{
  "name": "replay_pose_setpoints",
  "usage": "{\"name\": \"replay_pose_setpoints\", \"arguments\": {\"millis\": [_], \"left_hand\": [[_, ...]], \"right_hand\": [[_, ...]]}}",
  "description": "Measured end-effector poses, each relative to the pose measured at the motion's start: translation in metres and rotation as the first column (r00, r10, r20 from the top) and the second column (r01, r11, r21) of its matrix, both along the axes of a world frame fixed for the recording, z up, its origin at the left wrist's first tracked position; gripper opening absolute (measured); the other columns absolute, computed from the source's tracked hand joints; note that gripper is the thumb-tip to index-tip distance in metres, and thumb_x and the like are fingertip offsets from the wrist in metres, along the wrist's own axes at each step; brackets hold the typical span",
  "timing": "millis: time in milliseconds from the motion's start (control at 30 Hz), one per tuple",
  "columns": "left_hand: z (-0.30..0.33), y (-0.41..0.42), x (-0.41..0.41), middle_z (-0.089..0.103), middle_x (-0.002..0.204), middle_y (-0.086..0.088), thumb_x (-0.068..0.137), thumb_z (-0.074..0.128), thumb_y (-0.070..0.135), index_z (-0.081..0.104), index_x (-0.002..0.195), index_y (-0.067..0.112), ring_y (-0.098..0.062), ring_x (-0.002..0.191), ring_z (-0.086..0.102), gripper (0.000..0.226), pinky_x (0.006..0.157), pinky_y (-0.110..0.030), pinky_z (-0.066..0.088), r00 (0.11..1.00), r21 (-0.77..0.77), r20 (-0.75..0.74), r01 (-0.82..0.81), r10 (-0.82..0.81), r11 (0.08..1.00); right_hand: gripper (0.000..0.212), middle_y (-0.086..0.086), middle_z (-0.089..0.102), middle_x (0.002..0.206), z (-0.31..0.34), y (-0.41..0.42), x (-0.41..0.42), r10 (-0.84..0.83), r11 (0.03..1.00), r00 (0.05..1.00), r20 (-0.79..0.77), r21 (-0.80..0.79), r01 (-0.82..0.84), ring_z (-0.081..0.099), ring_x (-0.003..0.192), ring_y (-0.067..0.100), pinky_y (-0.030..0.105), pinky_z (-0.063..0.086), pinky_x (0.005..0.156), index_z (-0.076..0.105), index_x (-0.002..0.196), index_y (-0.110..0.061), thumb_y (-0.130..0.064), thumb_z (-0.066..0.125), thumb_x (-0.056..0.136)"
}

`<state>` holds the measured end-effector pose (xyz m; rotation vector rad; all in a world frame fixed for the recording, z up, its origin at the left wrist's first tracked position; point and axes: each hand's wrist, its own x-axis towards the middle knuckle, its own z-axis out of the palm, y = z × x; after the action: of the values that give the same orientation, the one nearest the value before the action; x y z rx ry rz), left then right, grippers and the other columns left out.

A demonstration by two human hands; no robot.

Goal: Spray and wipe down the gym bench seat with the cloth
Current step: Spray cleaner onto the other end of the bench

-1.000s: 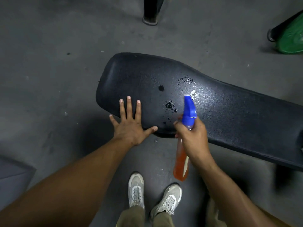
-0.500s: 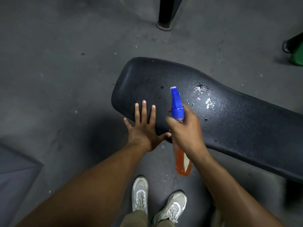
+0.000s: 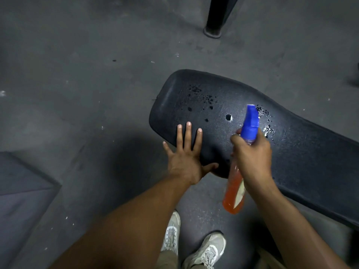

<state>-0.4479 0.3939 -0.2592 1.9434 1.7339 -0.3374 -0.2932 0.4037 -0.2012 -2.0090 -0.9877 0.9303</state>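
Note:
A black padded gym bench seat (image 3: 303,156) runs from the centre to the right edge, its rounded end pointing left. Wet droplets speckle its top near that end. My left hand (image 3: 186,158) lies flat on the near edge of the seat's rounded end, fingers straight and spread. My right hand (image 3: 251,154) grips the neck of a spray bottle (image 3: 234,193) with orange liquid and a blue nozzle pointing away over the seat. No cloth is in view.
The bench stands on a grey floor (image 3: 77,74). A black post (image 3: 215,18) with a round foot rises at the top. A grey angled surface (image 3: 21,191) fills the lower left. My two light sneakers (image 3: 194,247) stand below the seat's near edge.
More droplets have appeared on the left end of the seat. My right hand with the bottle has shifted right, away from my left thumb. The left hand stays flat on the seat.

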Motion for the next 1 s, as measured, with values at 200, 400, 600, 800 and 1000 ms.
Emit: {"name": "replay_pose_setpoints", "arguments": {"millis": [200, 400, 600, 800, 1000], "left_hand": [[-0.002, -0.001, -0.001, -0.049, 0.156, -0.004, 0.080, 0.038, 0.089, -0.026, 0.156, 0.027, -0.027, 0.142, -0.047, 0.117, 0.112, -0.081, 0.000, 1.000, 0.013, 0.021, -0.003, 0.003, 1.000], [-0.001, 0.002, 0.000, -0.043, 0.160, -0.007, 0.062, 0.008, 0.085, -0.018, 0.160, 0.026, -0.031, 0.146, -0.042, 0.118, 0.111, -0.081, 0.003, 1.000, -0.001, 0.007, 0.011, -0.011, 1.000], [0.002, 0.002, 0.000, -0.038, 0.163, -0.008, 0.055, -0.003, 0.075, -0.019, 0.159, 0.029, -0.033, 0.147, -0.039, 0.115, 0.112, -0.080, 0.002, 0.999, 0.013, 0.028, 0.027, -0.028, 1.000], [-0.004, 0.003, -0.001, -0.034, 0.165, -0.009, 0.070, 0.012, 0.076, -0.013, 0.161, 0.027, -0.034, 0.148, -0.037, 0.106, 0.113, -0.079, 0.003, 0.999, 0.015, 0.022, 0.037, -0.038, 0.999], [-0.016, -0.029, -0.049, -0.022, 0.170, -0.004, 0.088, 0.024, 0.075, -0.009, 0.162, 0.015, -0.020, 0.156, -0.020, 0.101, 0.125, -0.056, -0.003, 0.995, 0.214, 0.096, 0.008, -0.029, 0.977]], "right_hand": [[0.031, 0.014, 0.065, 0.075, 0.008, 0.014, -0.013, 0.157, 0.988, 0.987, -0.030, 0.011, -0.157, 0.065, 0.075, 0.045, 0.060, 0.058, 0.070, 0.061, 0.092, -0.020, -0.038, 0.065, 0.067], [0.027, 0.011, 0.063, 0.072, 0.023, 0.020, -0.042, 0.351, 0.936, 0.936, -0.036, 0.039, -0.350, 0.060, 0.063, 0.031, 0.049, 0.055, 0.064, 0.063, 0.089, -0.014, -0.034, 0.066, 0.071], [0.026, 0.003, 0.063, 0.068, 0.026, 0.014, -0.049, 0.426, 0.905, 0.905, 0.001, 0.022, -0.425, 0.060, 0.069, 0.033, 0.046, 0.053, 0.067, 0.062, 0.088, -0.019, -0.039, 0.062, 0.071], [0.024, -0.001, 0.057, 0.062, 0.021, -0.003, -0.044, 0.474, 0.881, 0.881, 0.007, 0.006, -0.474, 0.054, 0.063, 0.027, 0.046, 0.053, 0.063, 0.056, 0.079, -0.024, -0.043, 0.059, 0.065], [0.026, 0.003, 0.061, 0.070, 0.018, -0.033, -0.032, 0.564, 0.826, 0.826, 0.022, -0.035, -0.563, 0.063, 0.070, 0.037, 0.052, 0.057, 0.072, 0.058, 0.086, -0.029, -0.044, 0.058, 0.065]]}}
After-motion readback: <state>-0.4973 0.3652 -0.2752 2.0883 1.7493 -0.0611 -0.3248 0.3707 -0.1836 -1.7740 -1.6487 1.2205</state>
